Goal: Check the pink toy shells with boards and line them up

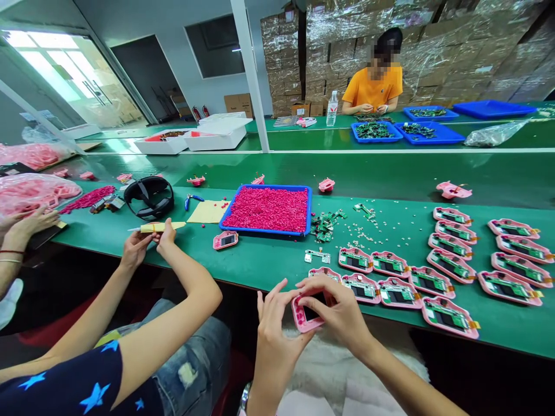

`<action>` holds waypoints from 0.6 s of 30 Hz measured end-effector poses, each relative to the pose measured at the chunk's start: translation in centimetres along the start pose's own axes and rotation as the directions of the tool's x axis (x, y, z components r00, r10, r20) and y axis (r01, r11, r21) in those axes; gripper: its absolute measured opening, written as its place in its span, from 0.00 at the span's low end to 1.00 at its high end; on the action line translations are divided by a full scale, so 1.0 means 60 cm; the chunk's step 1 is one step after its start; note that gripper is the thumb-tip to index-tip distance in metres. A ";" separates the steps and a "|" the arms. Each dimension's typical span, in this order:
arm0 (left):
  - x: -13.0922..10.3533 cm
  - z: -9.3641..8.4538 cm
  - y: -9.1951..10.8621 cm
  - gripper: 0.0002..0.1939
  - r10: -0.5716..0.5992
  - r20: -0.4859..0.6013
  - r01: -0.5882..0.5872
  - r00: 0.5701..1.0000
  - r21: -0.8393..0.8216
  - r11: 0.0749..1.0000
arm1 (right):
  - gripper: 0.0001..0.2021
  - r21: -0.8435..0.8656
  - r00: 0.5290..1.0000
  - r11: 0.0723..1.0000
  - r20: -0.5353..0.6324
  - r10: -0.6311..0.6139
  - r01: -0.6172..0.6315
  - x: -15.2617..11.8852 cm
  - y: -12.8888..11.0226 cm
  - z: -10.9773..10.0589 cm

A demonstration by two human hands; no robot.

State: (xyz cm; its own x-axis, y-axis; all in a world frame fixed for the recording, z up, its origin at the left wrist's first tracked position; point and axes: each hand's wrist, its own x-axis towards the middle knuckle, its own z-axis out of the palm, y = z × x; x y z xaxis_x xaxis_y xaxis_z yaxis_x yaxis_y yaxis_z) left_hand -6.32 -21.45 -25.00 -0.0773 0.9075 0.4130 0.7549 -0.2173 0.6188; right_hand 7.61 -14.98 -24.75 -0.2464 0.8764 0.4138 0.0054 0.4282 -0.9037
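Note:
Just off the table's front edge, a pink plastic housing [304, 316] with a dark screen is held between my two hands. My left hand [275, 326] grips its left and lower side, fingers raised around it. My right hand [336, 309] holds its upper right side, with the thumb over the front. Pink buttons show on the housing's left part. Just beyond my hands lie pink housings [361, 288] fitted with green circuit boards, and a loose board [317, 256]. A blue tray [309, 214] of small dark pink pieces stands farther back.
At left, a neighbour's hands [150, 242] hold a yellow-wrapped tool beside a black headset [150, 198]. Several more housings [515, 287] line the table's right side. Green boards [327, 226] and small pieces lie mid-table. Across the tables sits a person in orange [373, 86].

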 end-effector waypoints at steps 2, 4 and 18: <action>-0.003 0.004 0.003 0.23 -0.044 -0.008 0.044 0.999 -0.027 0.999 | 0.04 0.052 0.991 0.990 0.011 0.132 -0.132 -0.002 -0.003 0.004; -0.007 0.011 0.002 0.25 -0.084 -0.012 0.083 0.996 -0.066 0.994 | 0.05 0.060 0.979 0.977 0.009 0.203 -0.203 -0.003 -0.004 0.007; -0.024 0.001 -0.060 0.30 -0.421 -0.065 0.391 0.905 -0.262 0.882 | 0.07 -0.880 0.949 0.427 0.286 0.132 0.205 0.120 0.141 -0.136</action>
State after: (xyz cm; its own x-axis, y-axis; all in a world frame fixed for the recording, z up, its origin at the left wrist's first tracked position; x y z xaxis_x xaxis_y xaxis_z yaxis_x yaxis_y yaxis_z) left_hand -8.86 -21.97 -27.87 -0.4300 0.8891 0.1568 0.4650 0.0692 0.8826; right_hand 13.81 -3.24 -28.50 -0.5100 0.8255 0.2419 0.8049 0.5571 -0.2043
